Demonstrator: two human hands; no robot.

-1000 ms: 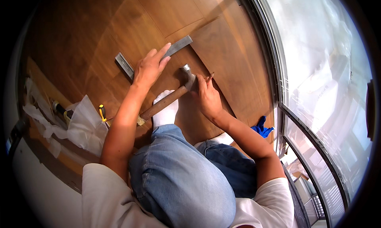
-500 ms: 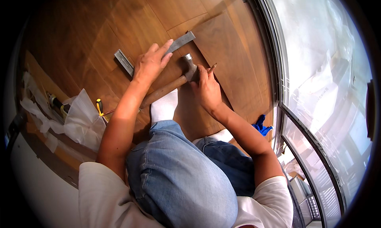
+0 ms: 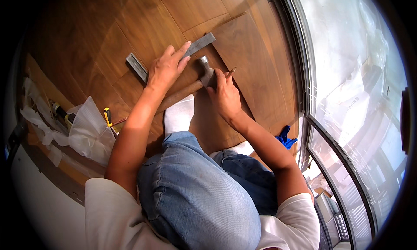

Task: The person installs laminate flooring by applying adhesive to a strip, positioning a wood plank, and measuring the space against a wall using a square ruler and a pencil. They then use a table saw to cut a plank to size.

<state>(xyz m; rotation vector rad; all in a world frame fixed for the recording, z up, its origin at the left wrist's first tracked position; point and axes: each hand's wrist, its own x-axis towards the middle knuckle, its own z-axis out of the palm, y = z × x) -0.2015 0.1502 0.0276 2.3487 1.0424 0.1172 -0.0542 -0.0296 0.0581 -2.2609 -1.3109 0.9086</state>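
My left hand (image 3: 166,71) grips a grey metal square (image 3: 200,44), thumb and fingers around its blade. One blade end sticks out past the fingers; a grey-and-black arm (image 3: 138,67) of what looks like the same tool shows beyond the wrist. My right hand (image 3: 226,95) is closed, with a pencil (image 3: 231,71) poking out between its fingers. Its thumb and forefinger are at the head of a claw hammer (image 3: 206,71), seemingly holding it. The wooden hammer handle (image 3: 180,95) runs leftward behind my left forearm. Wooden floorboards (image 3: 143,19) lie beneath, with one loose-looking board (image 3: 243,54) to the right.
A yellow-and-black screwdriver (image 3: 108,116) lies left of my forearm, near crumpled white plastic sheeting (image 3: 91,130) and a drill-like tool (image 3: 61,112). Something blue, perhaps a cloth or glove (image 3: 286,138), sits by the glass sliding door (image 3: 347,76). My socked foot (image 3: 180,113) is beside the hammer handle.
The hammer has shifted slightly up and left along with my right hand, so its handle end is now hidden by my left forearm. My left hand stays on the square.
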